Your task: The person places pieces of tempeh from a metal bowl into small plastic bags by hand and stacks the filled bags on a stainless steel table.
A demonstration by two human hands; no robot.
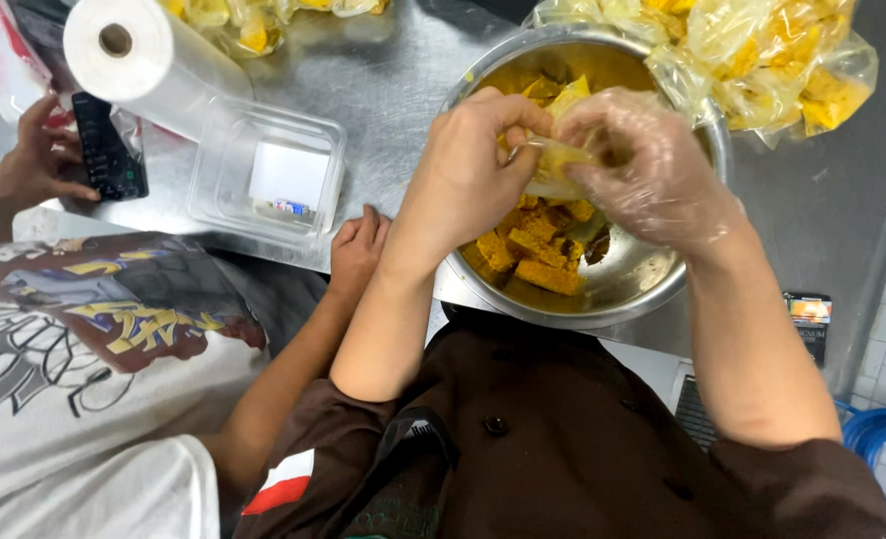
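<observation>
1. Two hands meet over the steel bowl [602, 289] on the desk [383, 80], holding a small clear bag [555, 165] between them.
2. The bag looks thin, limp and light, likely slippery with oil; its mouth edge seems the best place to hold.
3. The bare left hand [468, 165] is closed, pinching the bag's rim.
4. The gloved right hand [642, 160] is curled around the bag's other side, above yellow fried pieces [533, 250].
</observation>
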